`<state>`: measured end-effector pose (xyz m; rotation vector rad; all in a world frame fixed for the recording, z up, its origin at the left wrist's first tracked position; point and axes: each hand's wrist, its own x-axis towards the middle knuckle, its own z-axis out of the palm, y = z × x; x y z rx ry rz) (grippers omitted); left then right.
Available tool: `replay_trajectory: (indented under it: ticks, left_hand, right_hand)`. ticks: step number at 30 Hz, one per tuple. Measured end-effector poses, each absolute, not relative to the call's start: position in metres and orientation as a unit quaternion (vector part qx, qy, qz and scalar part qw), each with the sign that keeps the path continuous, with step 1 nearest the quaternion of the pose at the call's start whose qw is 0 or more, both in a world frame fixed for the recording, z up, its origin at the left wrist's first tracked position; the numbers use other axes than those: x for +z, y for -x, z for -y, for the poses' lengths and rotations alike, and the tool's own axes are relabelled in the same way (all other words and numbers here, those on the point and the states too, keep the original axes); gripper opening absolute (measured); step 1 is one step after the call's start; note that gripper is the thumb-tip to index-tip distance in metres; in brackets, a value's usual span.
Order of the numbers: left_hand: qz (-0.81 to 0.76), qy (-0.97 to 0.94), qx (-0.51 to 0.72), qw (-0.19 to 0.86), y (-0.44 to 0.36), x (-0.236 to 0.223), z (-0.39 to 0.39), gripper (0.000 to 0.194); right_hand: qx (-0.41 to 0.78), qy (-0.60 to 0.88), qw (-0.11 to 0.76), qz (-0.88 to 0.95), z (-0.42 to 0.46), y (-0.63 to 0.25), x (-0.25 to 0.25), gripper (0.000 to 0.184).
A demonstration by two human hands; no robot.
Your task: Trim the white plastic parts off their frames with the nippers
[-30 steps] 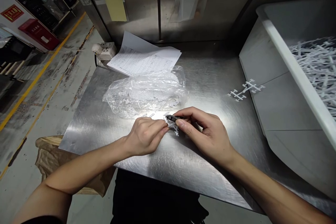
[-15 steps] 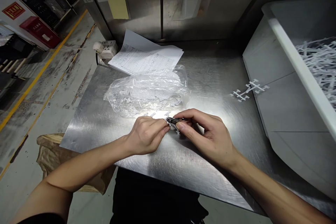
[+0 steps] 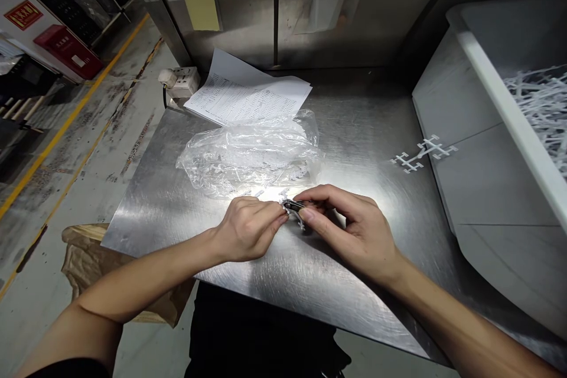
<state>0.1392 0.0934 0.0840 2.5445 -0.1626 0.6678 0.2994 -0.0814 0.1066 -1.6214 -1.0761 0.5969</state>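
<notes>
My left hand (image 3: 250, 227) is closed in a pinch on a small branched white plastic sprue (image 3: 302, 225), low over the metal table. Between the thumb and fingers of my right hand (image 3: 357, 230) is a small dark metal nail clipper (image 3: 292, 205). Its jaws meet the sprue right at my left fingertips, which hide the exact spot of contact. Just beyond my hands lies a clear plastic bag (image 3: 248, 150) with small white pieces inside. A few loose white bits rest in front of it.
A grey bin (image 3: 478, 171) full of white sprues stands at the right, with another white sprue (image 3: 423, 155) beside it. Printed sheets (image 3: 252, 94) and a power socket (image 3: 183, 82) are at the back. A brown paper bag (image 3: 88, 266) sits below the table's left edge.
Both hands keep nearly the same place and grip. The nail clipper has tilted slightly at my left fingertips, and the whole view has shifted a little.
</notes>
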Motion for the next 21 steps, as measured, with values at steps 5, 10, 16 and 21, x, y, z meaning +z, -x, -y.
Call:
replay_trajectory:
  ticks: [5, 10, 16, 21]
  left_hand:
    - [0.061, -0.936, 0.245, 0.246, -0.1391, 0.0841, -0.0934, 0.02]
    - [0.062, -0.938, 0.247, 0.234, -0.1392, 0.083, -0.0929, 0.022]
    - [0.06, -0.943, 0.252, 0.21, -0.1404, 0.0836, -0.0909, 0.026]
    - [0.047, -0.95, 0.244, 0.187, -0.1401, 0.0819, -0.0902, 0.019]
  right_hand:
    - [0.281, 0.679, 0.521, 0.435, 0.0815, -0.2992, 0.1083, 0.018]
    - [0.27, 0.671, 0.535, 0.437, 0.081, -0.2973, 0.1071, 0.015]
    - [0.27, 0.68, 0.558, 0.393, 0.0788, -0.2924, 0.1033, 0.017]
    - [0.314, 0.689, 0.559, 0.337, 0.0744, -0.2947, 0.1008, 0.025]
